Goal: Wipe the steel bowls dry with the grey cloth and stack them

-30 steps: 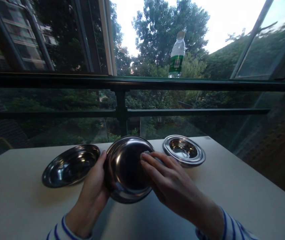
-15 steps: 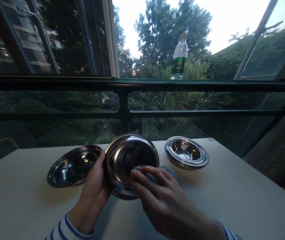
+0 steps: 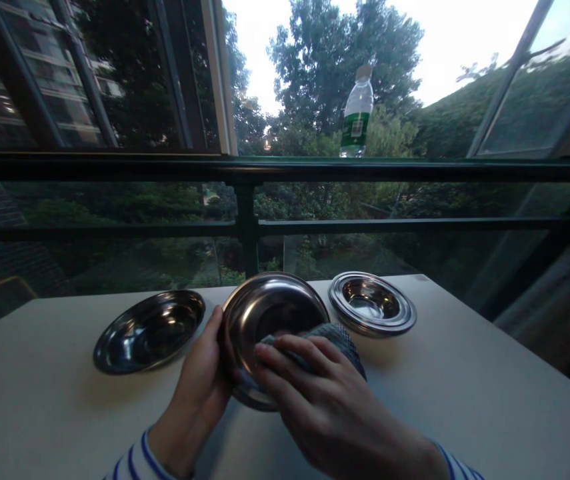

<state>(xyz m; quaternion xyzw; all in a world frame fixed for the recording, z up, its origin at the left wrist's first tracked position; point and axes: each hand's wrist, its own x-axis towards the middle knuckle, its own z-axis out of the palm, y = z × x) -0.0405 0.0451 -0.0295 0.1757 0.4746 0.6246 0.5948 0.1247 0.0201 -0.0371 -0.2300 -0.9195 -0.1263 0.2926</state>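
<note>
My left hand (image 3: 203, 373) grips the left rim of a shiny steel bowl (image 3: 265, 310) tilted up on the white table (image 3: 465, 387). My right hand (image 3: 325, 407) presses a grey checked cloth (image 3: 337, 337) against the bowl's inside, fingers stretched over the cloth. Both wrists show blue-striped sleeves.
A second steel bowl (image 3: 149, 330) lies on the table to the left, and a stack of steel bowls (image 3: 372, 310) to the right. A dark railing (image 3: 285, 167) runs behind the table, with a plastic water bottle (image 3: 356, 113) standing on it. Glass panels and trees lie beyond.
My right hand with the cloth has slid from the bowl's right side down toward its lower middle. The bowl has tipped slightly lower in my left hand.
</note>
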